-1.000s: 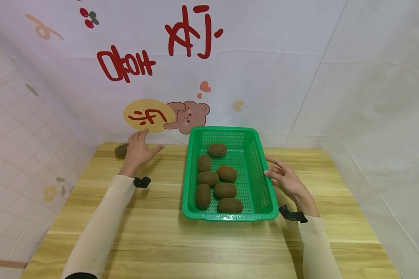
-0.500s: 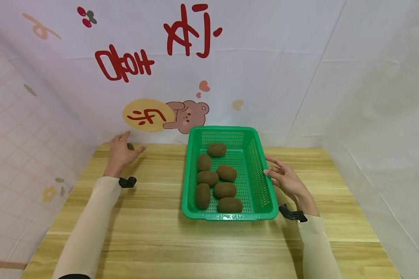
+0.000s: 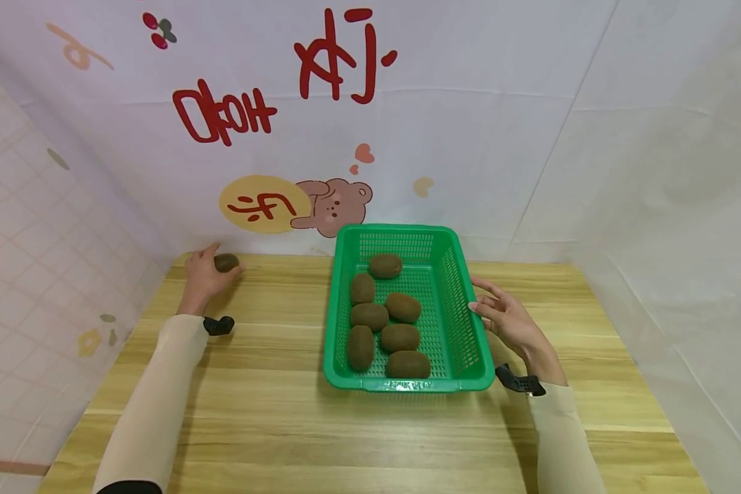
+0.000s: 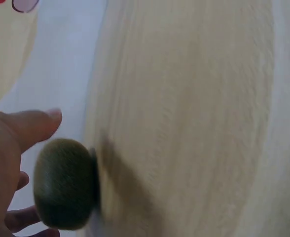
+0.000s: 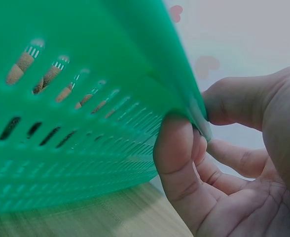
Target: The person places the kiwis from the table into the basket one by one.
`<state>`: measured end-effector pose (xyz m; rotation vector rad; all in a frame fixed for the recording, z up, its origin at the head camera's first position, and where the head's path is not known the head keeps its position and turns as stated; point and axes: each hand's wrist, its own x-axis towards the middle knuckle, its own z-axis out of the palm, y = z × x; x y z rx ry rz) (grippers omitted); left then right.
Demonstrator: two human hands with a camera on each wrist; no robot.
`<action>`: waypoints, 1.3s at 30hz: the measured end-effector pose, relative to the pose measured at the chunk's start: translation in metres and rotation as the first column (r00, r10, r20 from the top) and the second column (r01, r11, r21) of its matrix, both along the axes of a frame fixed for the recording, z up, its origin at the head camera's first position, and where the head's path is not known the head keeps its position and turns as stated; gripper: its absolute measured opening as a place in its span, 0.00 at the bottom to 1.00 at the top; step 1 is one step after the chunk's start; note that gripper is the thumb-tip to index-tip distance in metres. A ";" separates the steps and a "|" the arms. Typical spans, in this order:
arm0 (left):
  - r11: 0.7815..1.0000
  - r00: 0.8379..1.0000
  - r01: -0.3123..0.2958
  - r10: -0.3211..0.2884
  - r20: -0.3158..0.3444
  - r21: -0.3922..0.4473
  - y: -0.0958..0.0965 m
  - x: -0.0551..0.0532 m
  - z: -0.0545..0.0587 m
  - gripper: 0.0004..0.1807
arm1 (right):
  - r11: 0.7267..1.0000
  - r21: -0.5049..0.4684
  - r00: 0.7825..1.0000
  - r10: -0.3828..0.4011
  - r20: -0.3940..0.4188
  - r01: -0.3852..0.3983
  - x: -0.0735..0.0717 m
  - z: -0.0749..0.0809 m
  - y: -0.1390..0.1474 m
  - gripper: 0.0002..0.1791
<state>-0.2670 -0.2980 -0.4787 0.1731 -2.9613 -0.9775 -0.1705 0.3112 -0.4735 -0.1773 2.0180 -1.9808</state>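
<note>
In the head view, my left hand (image 3: pixel 204 276) reaches around a brown kiwi (image 3: pixel 226 262) at the table's back left. Its thumb and fingers lie on either side of the fruit. The left wrist view shows the thumb (image 4: pixel 34 126) straight above the kiwi (image 4: pixel 65 183), with a small gap between; other fingers are partly hidden behind it. My right hand (image 3: pixel 509 320) pinches the right rim of a green plastic basket (image 3: pixel 410 384). Up close, thumb and fingers press on both sides of that rim (image 5: pixel 184 94). Several kiwis (image 3: pixel 401 307) lie inside, mostly toward the left and front.
The wooden table (image 3: pixel 272 425) meets a white printed wall cloth (image 3: pixel 469 137) just behind the kiwi and basket. Pale cloth sides (image 3: pixel 673 240) stand at left and right. Bare wood shows between the left hand and the basket.
My left hand has moved left, past the lone kiwi, and its fingers have come around the fruit, which now shows between thumb and fingers. The right hand and basket stay put.
</note>
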 end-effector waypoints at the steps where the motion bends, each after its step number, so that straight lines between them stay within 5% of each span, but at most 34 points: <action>1: 1.000 1.000 -0.004 0.004 -0.006 0.008 -0.002 0.000 -0.002 0.50 | 1.000 -0.001 1.000 0.000 -0.001 0.000 0.000 0.000 0.000 0.40; 13: 1.000 0.996 -0.016 0.018 -0.093 0.021 -0.011 -0.002 -0.020 0.35 | 0.999 -0.039 1.000 0.011 -0.007 -0.012 0.001 0.001 -0.001 0.41; 31: 0.997 0.986 0.002 0.010 -0.164 0.073 0.013 0.014 -0.006 0.35 | 1.000 -0.022 1.000 0.019 -0.010 -0.020 0.000 0.002 0.001 0.41; 39: 0.996 0.966 0.058 -0.037 -0.256 0.073 0.033 0.019 0.005 0.33 | 1.000 -0.030 1.000 0.009 -0.003 -0.009 0.001 0.002 0.001 0.41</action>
